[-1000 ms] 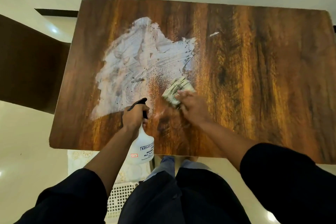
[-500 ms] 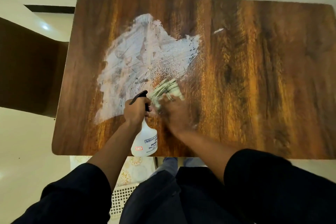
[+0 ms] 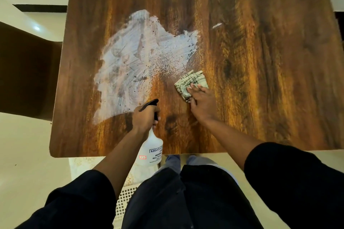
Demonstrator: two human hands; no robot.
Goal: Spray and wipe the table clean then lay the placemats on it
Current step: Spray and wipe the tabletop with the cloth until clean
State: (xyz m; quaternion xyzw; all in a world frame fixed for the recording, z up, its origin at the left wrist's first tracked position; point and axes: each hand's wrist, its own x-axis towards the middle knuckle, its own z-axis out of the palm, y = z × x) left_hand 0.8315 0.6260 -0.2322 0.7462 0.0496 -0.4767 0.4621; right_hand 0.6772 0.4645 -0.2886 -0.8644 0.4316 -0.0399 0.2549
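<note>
Here, wooden table (image 3: 260, 80), white smear (image 3: 137, 65), cream floor (image 3: 22, 154).

- Left hand (image 3: 144, 118) is curled in a closed grip, knuckles up, forearm bare below a pushed-up dark sleeve.
- Right hand (image 3: 202, 103) lies flat, palm down, fingers (image 3: 193, 89) stretched forward, arm reaching ahead and inward.
</note>
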